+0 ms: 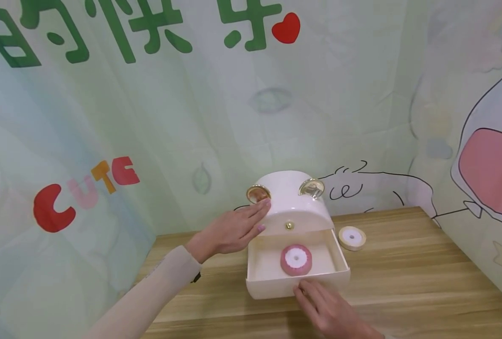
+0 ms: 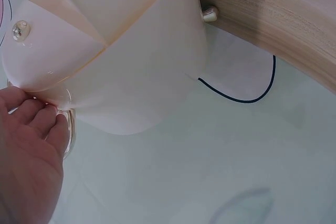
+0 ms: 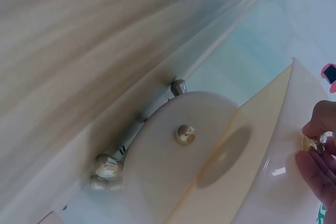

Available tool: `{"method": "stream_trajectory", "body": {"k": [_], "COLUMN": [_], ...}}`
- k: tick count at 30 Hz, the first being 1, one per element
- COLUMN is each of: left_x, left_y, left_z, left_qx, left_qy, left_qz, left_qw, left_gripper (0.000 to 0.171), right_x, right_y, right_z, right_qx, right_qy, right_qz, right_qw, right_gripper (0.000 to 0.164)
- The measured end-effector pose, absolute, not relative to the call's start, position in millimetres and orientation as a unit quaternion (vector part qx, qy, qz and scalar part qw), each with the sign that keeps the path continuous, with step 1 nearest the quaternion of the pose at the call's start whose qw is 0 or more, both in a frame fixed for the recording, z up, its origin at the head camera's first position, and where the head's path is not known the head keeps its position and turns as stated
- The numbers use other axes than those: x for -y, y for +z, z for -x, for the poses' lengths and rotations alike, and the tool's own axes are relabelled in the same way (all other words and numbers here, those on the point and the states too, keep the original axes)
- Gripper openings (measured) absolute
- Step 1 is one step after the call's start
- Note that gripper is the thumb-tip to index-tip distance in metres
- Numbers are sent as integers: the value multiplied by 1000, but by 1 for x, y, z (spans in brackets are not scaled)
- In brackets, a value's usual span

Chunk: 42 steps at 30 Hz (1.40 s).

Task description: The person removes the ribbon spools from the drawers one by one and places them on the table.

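Note:
A white box with a rounded top (image 1: 287, 182) and two gold-rimmed ears stands on the table, its lower drawer (image 1: 272, 289) pulled out. Inside the drawer lies a pink ribbon roll (image 1: 296, 266) with a white core. My left hand (image 1: 234, 230) rests on the box's upper left front beside the left ear (image 1: 257, 192), fingers extended; the left wrist view shows its fingertips at the box's edge. With thumb and fingers, my right hand (image 1: 329, 308) pinches the drawer's gold knob (image 3: 313, 144), seen in the right wrist view. A second gold knob (image 1: 289, 226) sits on the upper front.
A cream ribbon roll (image 1: 352, 238) lies on the wooden table (image 1: 403, 263) just right of the box. Behind and to both sides hangs a printed cloth (image 1: 340, 117) with letters and cartoon drawings. Small gold feet (image 2: 210, 14) show under the box.

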<state>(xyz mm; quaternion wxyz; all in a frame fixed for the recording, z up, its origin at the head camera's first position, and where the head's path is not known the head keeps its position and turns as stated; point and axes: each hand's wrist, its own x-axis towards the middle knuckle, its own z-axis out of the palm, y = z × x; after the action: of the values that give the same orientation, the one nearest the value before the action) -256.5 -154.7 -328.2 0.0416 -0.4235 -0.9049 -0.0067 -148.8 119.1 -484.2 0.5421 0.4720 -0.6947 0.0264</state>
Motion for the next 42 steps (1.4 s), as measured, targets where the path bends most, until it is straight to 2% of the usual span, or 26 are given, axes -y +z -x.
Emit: {"method": "stream_trajectory", "body": {"k": [12,22,26,34,38,42], "left_x": [154,154,154,156,156,156], "left_y": [-330,-330,-330,-329,-329,-328], "left_z": [257,257,258,258,257,256], "left_qx": [908,906,904,902,903,904], "left_qy": [-6,-14,-15,-4,-7,-6], "left_qz": [418,422,426,430,428,426], "left_qw": [34,29,32,40,38,35], "left_gripper": [65,64,64,64,64,65], "right_x": [-119,-119,-123,-134,-141,-145], "right_y": [-484,-421,-402,-373,-358,-347], "right_z": [151,142,138,144,158,178], "right_qx": [659,621,654,754,788,823], "right_qy": [36,112,137,153,136,124], "right_qz": [-484,-526,-522,-499,-510,-511], "right_qw": [575,571,529,398,317,214], "right_gripper": [39,38,36,34,54,47]}}
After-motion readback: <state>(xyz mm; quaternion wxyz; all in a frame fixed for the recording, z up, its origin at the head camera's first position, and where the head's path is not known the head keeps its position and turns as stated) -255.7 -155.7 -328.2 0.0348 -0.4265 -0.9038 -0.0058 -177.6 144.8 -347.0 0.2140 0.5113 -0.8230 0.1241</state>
